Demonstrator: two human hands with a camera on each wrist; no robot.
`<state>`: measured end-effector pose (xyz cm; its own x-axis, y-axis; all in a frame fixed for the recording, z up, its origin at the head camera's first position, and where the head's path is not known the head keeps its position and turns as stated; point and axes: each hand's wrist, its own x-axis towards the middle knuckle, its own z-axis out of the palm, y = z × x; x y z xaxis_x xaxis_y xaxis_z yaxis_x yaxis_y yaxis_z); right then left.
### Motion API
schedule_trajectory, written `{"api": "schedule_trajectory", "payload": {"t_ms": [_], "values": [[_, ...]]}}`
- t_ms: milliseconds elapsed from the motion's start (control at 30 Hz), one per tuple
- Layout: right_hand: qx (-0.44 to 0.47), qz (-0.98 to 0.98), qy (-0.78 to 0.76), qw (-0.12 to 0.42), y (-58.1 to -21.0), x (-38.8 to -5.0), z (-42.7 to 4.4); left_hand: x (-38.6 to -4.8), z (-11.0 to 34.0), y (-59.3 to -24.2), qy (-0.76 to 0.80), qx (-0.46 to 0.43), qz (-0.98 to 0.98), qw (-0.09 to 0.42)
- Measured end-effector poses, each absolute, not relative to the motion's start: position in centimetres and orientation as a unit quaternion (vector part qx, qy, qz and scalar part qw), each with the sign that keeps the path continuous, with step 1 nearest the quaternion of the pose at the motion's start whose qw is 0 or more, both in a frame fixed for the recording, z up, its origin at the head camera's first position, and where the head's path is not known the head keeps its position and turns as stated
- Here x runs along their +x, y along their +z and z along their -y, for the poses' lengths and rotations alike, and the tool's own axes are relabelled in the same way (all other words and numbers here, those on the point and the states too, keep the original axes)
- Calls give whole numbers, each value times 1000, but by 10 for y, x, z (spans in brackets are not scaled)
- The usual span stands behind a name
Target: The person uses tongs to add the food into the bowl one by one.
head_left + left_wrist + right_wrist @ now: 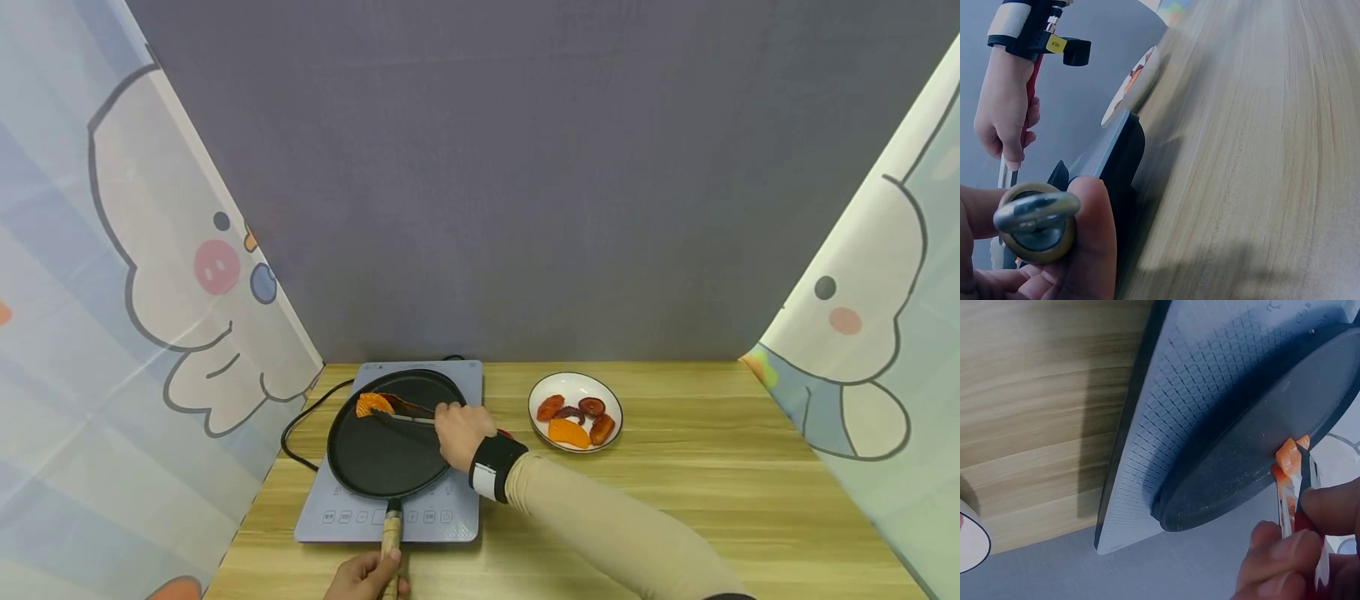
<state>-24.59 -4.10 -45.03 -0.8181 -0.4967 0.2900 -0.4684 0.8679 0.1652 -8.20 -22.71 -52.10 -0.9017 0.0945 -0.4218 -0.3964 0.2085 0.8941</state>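
- Both hands are at work: the right hand (463,435) has its fingers and thumb curled round red-handled metal tongs (412,419), and the left hand (365,577) grips the pale wooden handle (391,537) of the pan.
- At the tongs' tips sits a ridged orange piece of food (370,406), over the pan's far left part, near its rim; whether it is lifted clear of the surface, I cannot tell.
- Round, flat and black, the pan (390,467) rests on a pale grey rectangular induction cooker (322,500), its handle passing over the cooker's front edge; a metal ring shows at the handle's end in the left wrist view.
- Beside the cooker's left edge, a black cable (284,437) loops over the tabletop (712,467), which has a wood grain.
- Right of the cooker, near the tabletop's back edge, a round white dark-rimmed plate (573,385) holds an orange wedge (568,433), glossy red-brown pieces (602,429) and a dark purple curl (572,413).
- Behind the tabletop's back edge hangs a plain grey backdrop (480,208).
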Motion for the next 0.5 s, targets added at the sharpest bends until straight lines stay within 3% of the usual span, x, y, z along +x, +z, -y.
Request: {"api": "schedule_trajectory", "payload": {"t_ms": [500], "values": [[260,951,-56,158,-449,-245,33,-80,226,-518,639,-98,-735,205]]}}
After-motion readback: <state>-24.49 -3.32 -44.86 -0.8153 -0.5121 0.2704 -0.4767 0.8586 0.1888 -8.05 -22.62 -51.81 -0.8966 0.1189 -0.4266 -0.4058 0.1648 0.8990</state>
